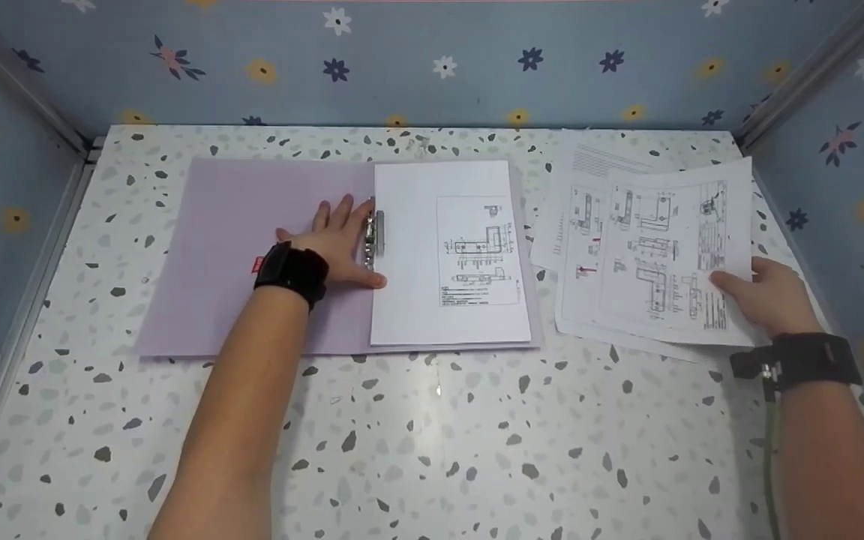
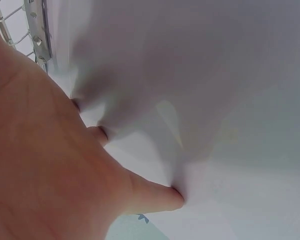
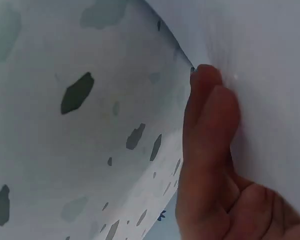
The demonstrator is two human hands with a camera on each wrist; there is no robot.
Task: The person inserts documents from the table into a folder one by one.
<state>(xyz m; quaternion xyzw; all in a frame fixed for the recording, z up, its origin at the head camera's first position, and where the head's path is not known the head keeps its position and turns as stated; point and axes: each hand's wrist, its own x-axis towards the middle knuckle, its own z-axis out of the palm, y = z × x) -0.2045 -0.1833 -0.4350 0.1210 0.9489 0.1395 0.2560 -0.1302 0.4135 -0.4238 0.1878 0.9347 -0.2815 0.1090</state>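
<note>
A light purple folder (image 1: 252, 195) lies spread on the table, its metal clip (image 1: 379, 232) along the spine. On its right half rests a stack of paper (image 1: 432, 315) whose top sheet carries a technical drawing. My left hand (image 1: 331, 244) lies with spread fingers over the spine, thumb at the stack's left edge; in the left wrist view the clip's rings show beside the palm. At the right, my right hand (image 1: 777, 296) pinches the right edge of a printed sheet (image 1: 672, 300), thumb on top and fingers underneath. That sheet is raised, as the right wrist view shows.
More loose sheets (image 1: 578, 300) lie beneath and left of the held sheet, right of the folder. The speckled table (image 1: 462, 450) runs toward the front. Blue flowered panels (image 1: 417, 67) stand at the back and both sides.
</note>
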